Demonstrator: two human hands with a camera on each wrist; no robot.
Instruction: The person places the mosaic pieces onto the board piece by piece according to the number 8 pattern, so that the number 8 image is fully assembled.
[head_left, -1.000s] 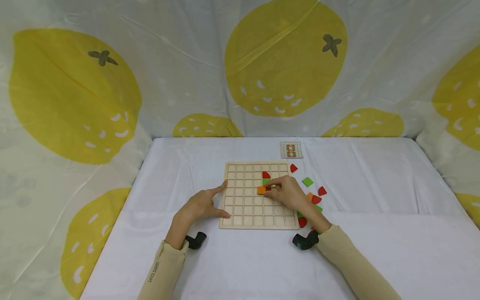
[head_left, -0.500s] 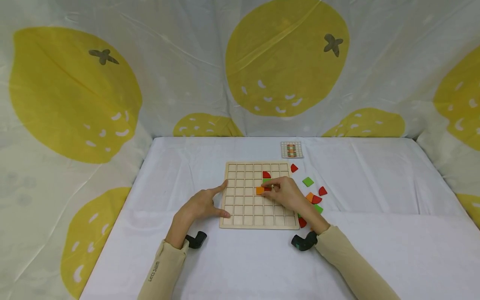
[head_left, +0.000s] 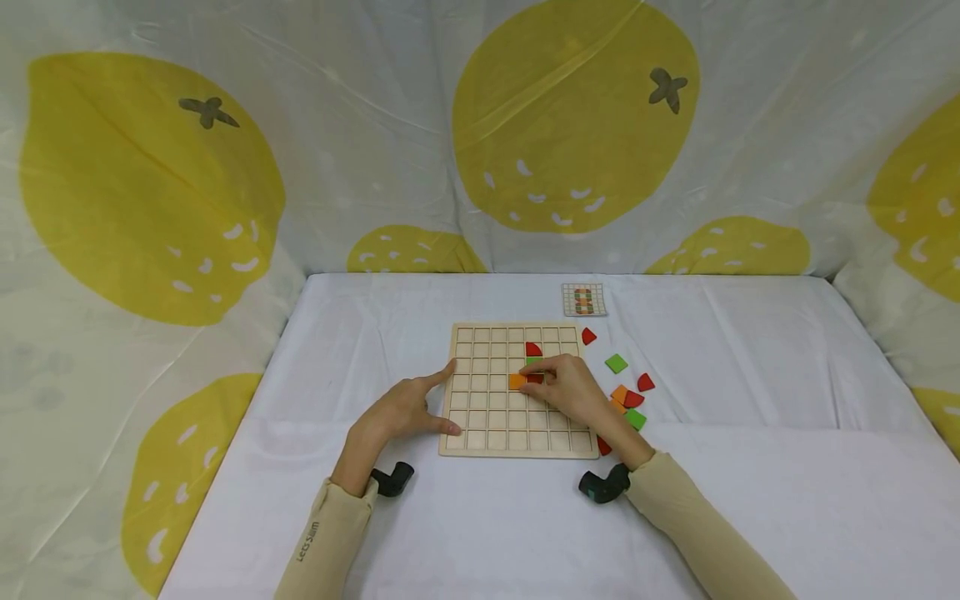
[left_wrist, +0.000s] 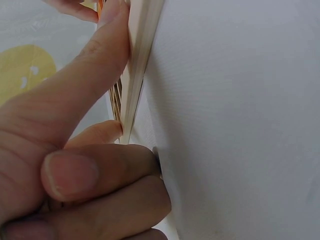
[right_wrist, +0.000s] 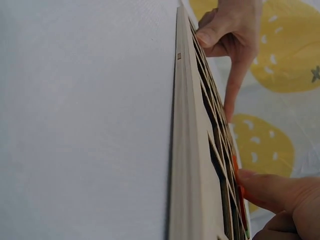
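Note:
A pale wooden grid board (head_left: 498,400) lies flat on the white cloth. My left hand (head_left: 401,408) rests at its left side, thumb and index finger spread apart and touching the edge; in the left wrist view the other fingers curl in below the thumb (left_wrist: 95,60). With thumb and index finger, my right hand (head_left: 573,387) pinches an orange square tile (head_left: 517,381) at a cell near the middle of the board. Just right of that tile sits a red piece (head_left: 535,378), partly hidden by the fingers. Above it are a green tile (head_left: 533,361), partly covered, and a red quarter-round piece (head_left: 533,349).
Loose pieces lie right of the board, among them a green square (head_left: 617,363), a red quarter-round (head_left: 646,382) and an orange piece (head_left: 619,394). Behind the board is a small pattern card (head_left: 583,300). A lemon-print curtain (head_left: 375,150) hangs at the back.
My right hand has shifted slightly left with the orange tile, which now lies a little farther from the red piece's right end. My left hand stays in place.

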